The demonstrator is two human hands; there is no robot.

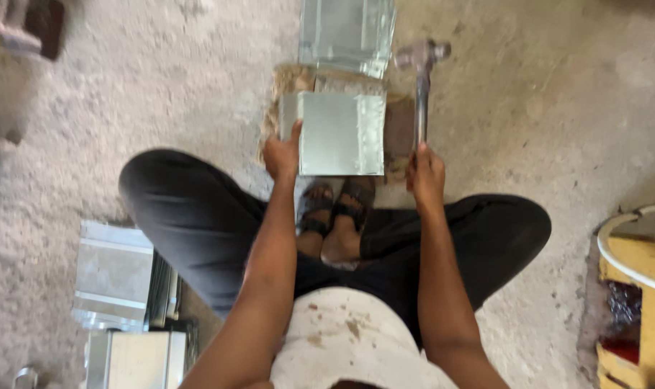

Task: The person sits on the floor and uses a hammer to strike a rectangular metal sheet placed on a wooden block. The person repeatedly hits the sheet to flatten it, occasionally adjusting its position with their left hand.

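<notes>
Sitting cross-legged on the concrete floor, the person works with both hands out in front, and the view runs from a stack of sheet-metal pieces at about 8 o'clock, lying just beside the left knee. Next comes the left hand, fingers closed on the left edge of a square sheet-metal piece that rests near the middle of the view, at about 12 o'clock from the sandalled feet, on top of a worn block whose brown edges show around it. A second metal sheet lies beyond it, toward 12 o'clock at the top edge. To the right, the right hand is clamped around the shaft of a hammer, whose head is raised and blurred at about 1 o'clock, just beside the square piece's upper right corner. At 3 to 4 o'clock, well apart, stands a yellow container with a white rim.
</notes>
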